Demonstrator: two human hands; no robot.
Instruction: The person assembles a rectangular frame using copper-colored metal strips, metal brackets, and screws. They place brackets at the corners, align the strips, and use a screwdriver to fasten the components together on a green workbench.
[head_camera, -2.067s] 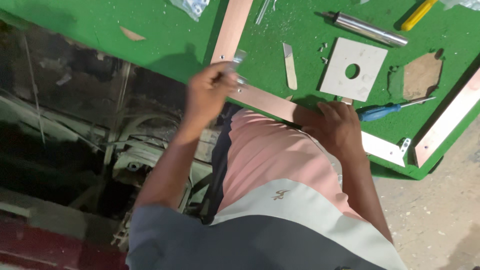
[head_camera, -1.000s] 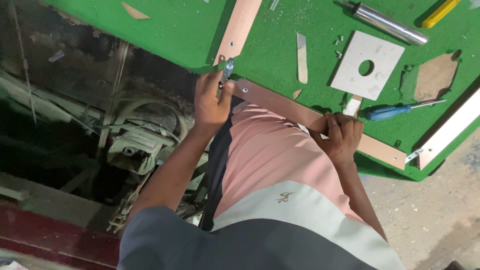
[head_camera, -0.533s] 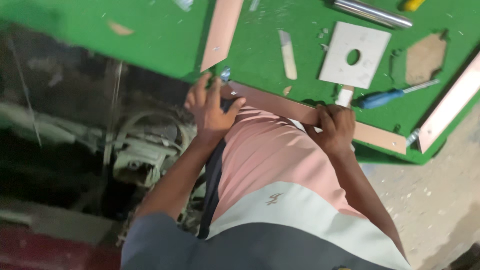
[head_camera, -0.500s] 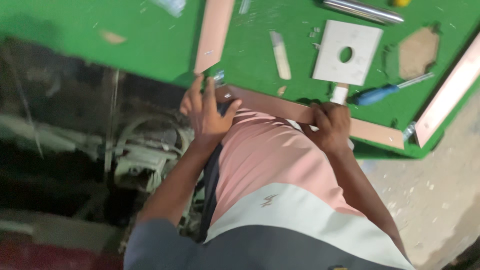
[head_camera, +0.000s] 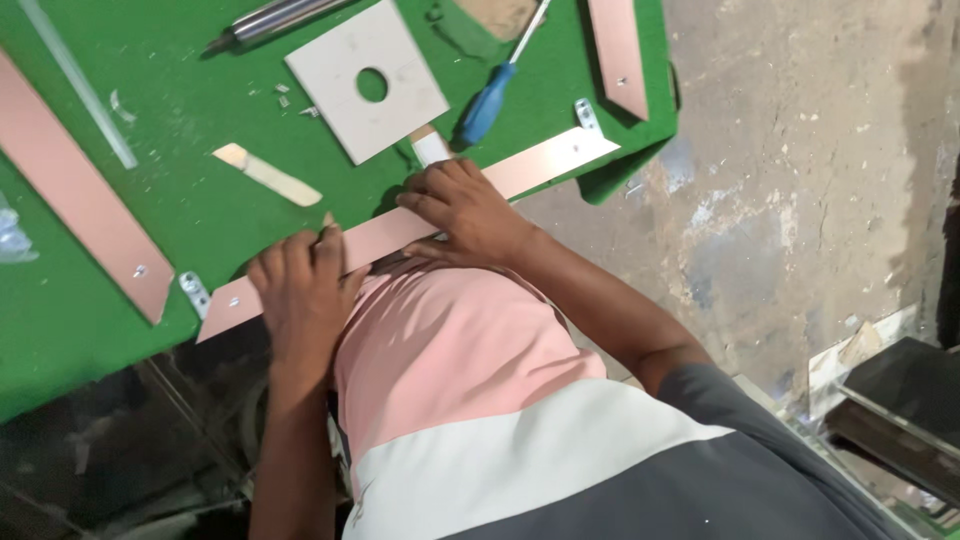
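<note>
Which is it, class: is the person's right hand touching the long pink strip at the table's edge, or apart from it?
Touching. The head view shows the right hand pressed flat on the long pink strip, fingers overlapping its surface with no gap.

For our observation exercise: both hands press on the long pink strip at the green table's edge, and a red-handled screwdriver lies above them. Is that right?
Not quite. The head view shows both hands, left hand and right hand, on the pink strip at the green table, but the screwdriver has a blue handle.

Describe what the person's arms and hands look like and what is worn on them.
Both arms are bare from the hands up to the upper arm, with no gloves, watch or rings visible on the left hand or the right hand. Short dark grey sleeves belong to a shirt banded in pink, white and grey.
</note>
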